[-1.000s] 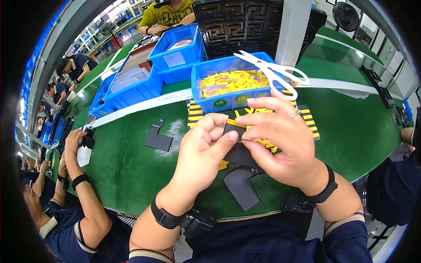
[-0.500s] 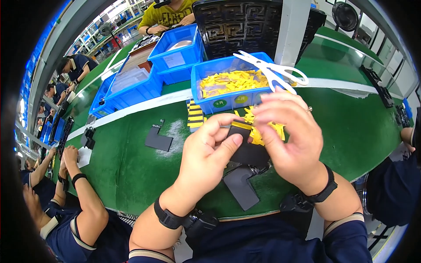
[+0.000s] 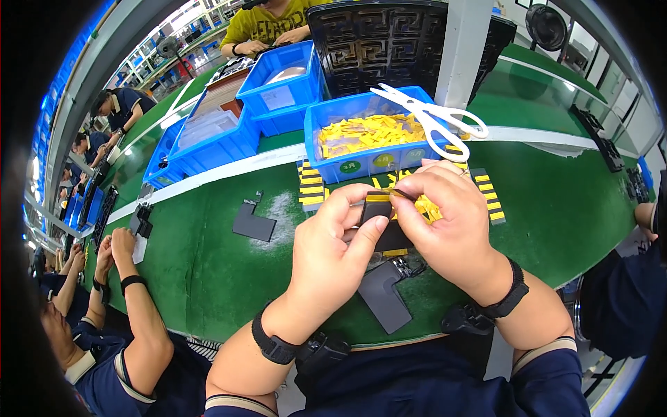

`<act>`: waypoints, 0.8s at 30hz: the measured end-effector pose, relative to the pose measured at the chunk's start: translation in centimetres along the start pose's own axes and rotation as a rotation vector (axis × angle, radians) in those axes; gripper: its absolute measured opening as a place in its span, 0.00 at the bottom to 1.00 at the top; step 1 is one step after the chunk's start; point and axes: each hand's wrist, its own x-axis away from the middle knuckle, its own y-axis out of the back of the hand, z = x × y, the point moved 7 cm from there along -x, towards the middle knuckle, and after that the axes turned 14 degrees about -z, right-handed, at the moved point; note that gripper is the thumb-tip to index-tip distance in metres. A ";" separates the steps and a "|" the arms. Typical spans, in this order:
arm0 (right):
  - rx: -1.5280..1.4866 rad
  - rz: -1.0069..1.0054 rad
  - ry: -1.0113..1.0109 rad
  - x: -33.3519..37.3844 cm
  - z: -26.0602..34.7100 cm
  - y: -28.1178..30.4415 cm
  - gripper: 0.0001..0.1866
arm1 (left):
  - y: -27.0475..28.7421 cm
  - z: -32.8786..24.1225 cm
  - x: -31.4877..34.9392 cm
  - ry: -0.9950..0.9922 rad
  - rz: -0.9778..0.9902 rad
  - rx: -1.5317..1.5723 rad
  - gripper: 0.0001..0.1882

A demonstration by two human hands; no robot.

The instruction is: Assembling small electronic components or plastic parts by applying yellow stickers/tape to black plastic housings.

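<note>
A flat black battery-like block point(image 3: 393, 240) is held above the green table in my left hand point(image 3: 323, 254), thumb on its face and fingers behind. Yellow tape point(image 3: 379, 197) runs along its far edge. My right hand point(image 3: 451, 212) pinches at that edge, thumb and forefinger closed on the tape; the fingertips partly hide it. Just below my hands lies an L-shaped black battery-like piece point(image 3: 385, 295) with a small connector end. Farther left rests a similar black piece point(image 3: 253, 224). Loose yellow strips point(image 3: 429, 208) lie behind my right hand.
A blue bin point(image 3: 347, 167) full of yellow strips stands ahead, white scissors point(image 3: 451, 113) across its right rim. More blue bins point(image 3: 278, 97) stand behind it. Co-workers' arms point(image 3: 142, 306) are at the left, and a person in yellow point(image 3: 267, 28) sits across the table.
My right hand has come down and left, from raised with fingers spread to pinching the block's far edge. My left hand keeps its hold on the block.
</note>
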 end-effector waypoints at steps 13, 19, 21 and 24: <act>0.052 -0.065 -0.026 -1.2 -1.4 1.3 0.14 | -0.1 1.5 -0.7 0.296 0.092 0.421 0.10; -0.045 -0.019 -0.063 -0.9 -1.3 0.9 0.08 | -0.5 0.8 -0.2 0.207 0.136 0.321 0.10; -0.056 -0.011 -0.092 -0.8 -1.5 0.8 0.08 | -0.5 0.7 -0.3 0.199 0.133 0.308 0.10; -0.152 0.068 -0.240 -0.2 -2.2 0.1 0.08 | -0.5 0.7 -0.3 0.186 0.114 0.311 0.10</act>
